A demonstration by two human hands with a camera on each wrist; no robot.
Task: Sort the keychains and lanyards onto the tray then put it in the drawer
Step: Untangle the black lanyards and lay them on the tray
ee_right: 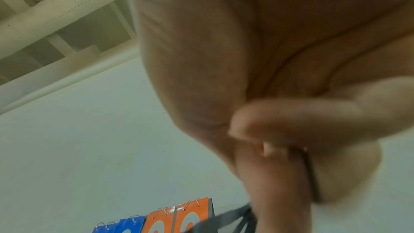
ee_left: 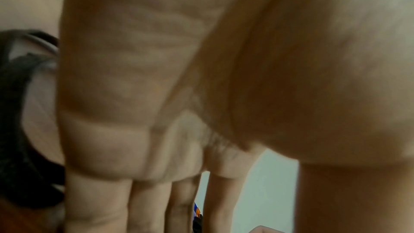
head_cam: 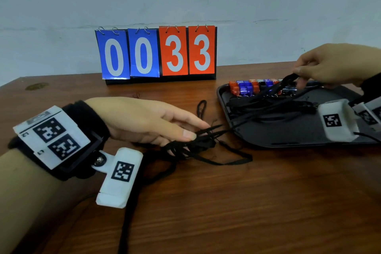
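Pinching lanyard (head_cam: 274, 88) (black), right hand (head_cam: 334, 66), over tray (head_cam: 288, 136)

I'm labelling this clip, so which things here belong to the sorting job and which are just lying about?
Job:
black tray
coloured keychains on the tray
black lanyards under the left hand
lanyard pinched by the right hand

Lying about:
flip scoreboard
wooden table

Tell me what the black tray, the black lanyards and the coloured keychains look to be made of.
Black rectangular tray: probably moulded plastic, with a smooth satin sheen and a rounded raised rim.
Black flat lanyards: woven fabric strap, matt and limp, lying in loose tangles.
Red and blue blocky keychains: likely glossy, partly translucent plastic; they seem to carry small metal rings, too small to be sure.
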